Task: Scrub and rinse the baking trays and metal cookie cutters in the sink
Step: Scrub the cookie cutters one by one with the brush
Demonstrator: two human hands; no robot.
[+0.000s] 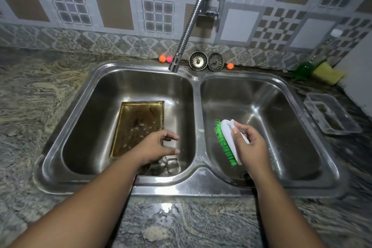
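Observation:
A brownish rectangular baking tray (136,127) lies flat in the left basin of the steel double sink (194,86), wet with droplets. Metal cookie cutters (173,165) sit at the near right corner of that basin, partly hidden under my left hand (157,147). That hand hovers over the tray's near right corner with fingers spread and holds nothing. My right hand (249,147) grips the white handle of a scrub brush (227,143) with green bristles over the right basin, bristles facing left.
A flexible metal faucet (177,62) hangs over the left basin's back edge. Two sink strainers (206,61) and small orange and pink balls lean at the wall. A green bottle (310,62), yellow sponge (327,73) and clear plastic container (330,115) stand on the right counter.

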